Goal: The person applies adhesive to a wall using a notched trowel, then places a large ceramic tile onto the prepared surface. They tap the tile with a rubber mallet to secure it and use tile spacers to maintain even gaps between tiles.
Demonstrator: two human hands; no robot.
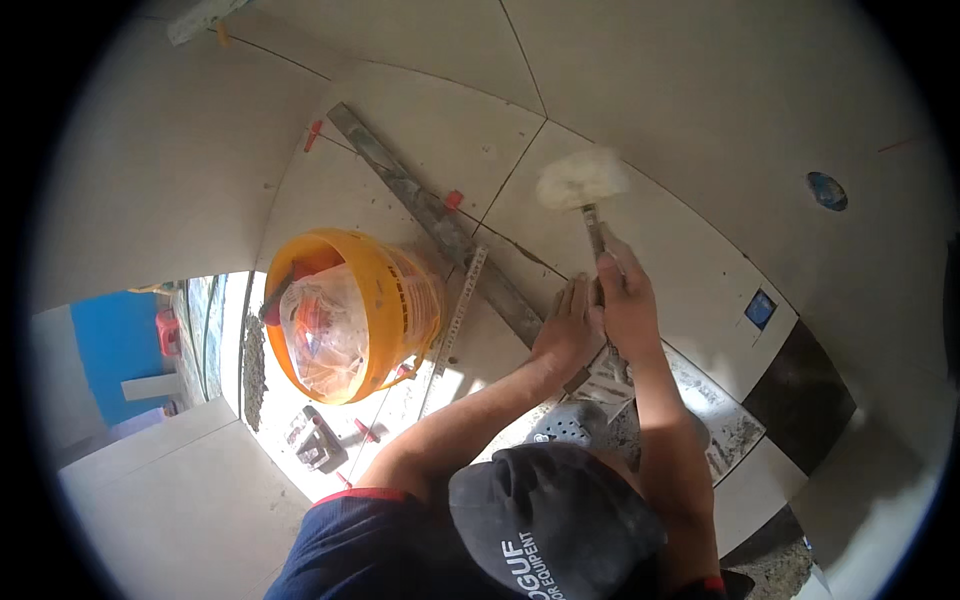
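My right hand (628,305) grips the handle of a white-headed mallet (582,180), its head blurred over a large beige tile (535,215). Close by on the left, my left hand (570,328) lies with fingers stretched out across the near part of a long metal straightedge (420,205). The straightedge runs diagonally over the tile joints toward the far left. A white measuring strip (457,325) with markings lies beside it. Red tile wedges (453,200) sit at the joints. Below my hands, a mortar-smeared pale slab (608,385) is partly hidden by my arms.
A tilted-looking yellow bucket (405,300) holding a clear plastic bag (325,330) stands at the left. A grey hand tool (313,440) lies in front of it. At right are a square cutout (760,309) and a round hole (827,191). A dark cap (550,520) covers the lower middle.
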